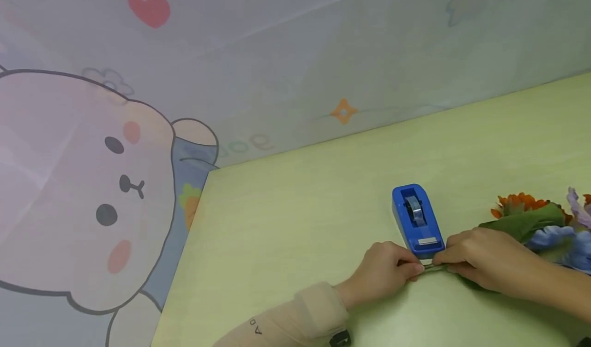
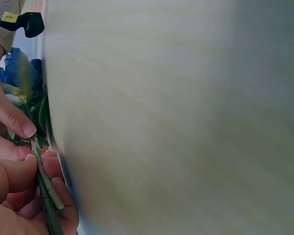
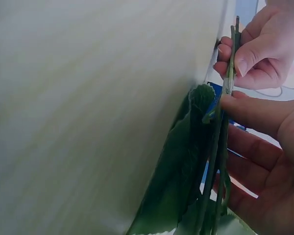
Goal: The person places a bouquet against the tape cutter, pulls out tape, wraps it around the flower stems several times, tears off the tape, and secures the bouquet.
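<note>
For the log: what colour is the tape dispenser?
Blue; the tape dispenser shows best in the head view.

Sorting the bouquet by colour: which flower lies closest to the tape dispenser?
The orange flower, just right of the blue tape dispenser; the purple and blue blooms lie farther right.

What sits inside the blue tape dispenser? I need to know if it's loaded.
Inside the blue tape dispenser, a roll of clear tape shows in the open well. Its lower half is hidden by the housing, so how much remains cannot be told.
</note>
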A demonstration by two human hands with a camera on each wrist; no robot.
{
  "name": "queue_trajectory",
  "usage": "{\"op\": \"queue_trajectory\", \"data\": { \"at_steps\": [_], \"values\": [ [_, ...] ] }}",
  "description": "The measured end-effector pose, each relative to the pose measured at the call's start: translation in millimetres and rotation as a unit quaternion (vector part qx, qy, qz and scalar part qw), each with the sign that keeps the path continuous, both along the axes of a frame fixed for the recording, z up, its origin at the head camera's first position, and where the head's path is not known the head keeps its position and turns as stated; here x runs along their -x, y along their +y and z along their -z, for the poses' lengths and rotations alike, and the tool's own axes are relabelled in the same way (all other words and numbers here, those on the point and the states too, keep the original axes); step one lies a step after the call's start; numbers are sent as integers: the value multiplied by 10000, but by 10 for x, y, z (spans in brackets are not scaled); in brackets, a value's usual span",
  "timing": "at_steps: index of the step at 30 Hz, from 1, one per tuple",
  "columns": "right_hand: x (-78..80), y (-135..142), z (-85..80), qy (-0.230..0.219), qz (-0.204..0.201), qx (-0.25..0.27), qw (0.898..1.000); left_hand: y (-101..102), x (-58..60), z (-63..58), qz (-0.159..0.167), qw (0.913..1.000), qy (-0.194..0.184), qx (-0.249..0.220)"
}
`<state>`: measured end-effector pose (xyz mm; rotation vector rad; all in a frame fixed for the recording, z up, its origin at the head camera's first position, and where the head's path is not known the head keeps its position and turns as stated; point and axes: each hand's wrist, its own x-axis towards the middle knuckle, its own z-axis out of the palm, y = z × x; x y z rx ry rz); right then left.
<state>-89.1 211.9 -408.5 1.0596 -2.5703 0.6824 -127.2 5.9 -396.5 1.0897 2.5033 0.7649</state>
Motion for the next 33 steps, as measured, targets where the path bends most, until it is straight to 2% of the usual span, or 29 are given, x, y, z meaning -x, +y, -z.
{"op": "queue_trajectory", "data": {
  "at_steps": [7,12,15,18,21,24,27,29,33],
  "values": [
    [37,-14,-22,-83,-168,-45,9998,12,-36,-47,-24,9994,301,-179],
    [75,33,-65,-57,-238,-69,9997,44,-61,-39,34,9934,895,-717],
    [84,62,-121,-189,-15,-339,9992,68,-69,-56,38,9873,1247,-985],
    [76,72,-190,-327,373,-894,9948,94,-74,-95,-70,9843,1316,-1175],
    [60,67,-251,-168,634,-1486,9867,108,-81,-134,-201,9843,1190,-1285],
    [42,69,-303,428,701,-1846,9794,122,-96,-158,-314,9859,781,-1449],
    [48,80,-348,1190,589,-1831,9741,136,-116,-180,-425,9836,134,-1748],
    [60,87,-396,1544,525,-1819,9697,138,-122,-195,-482,9796,-194,-1943],
    [111,104,-497,1954,326,-1776,9640,147,-105,-222,-542,9748,-489,-2107]
  ]
}}
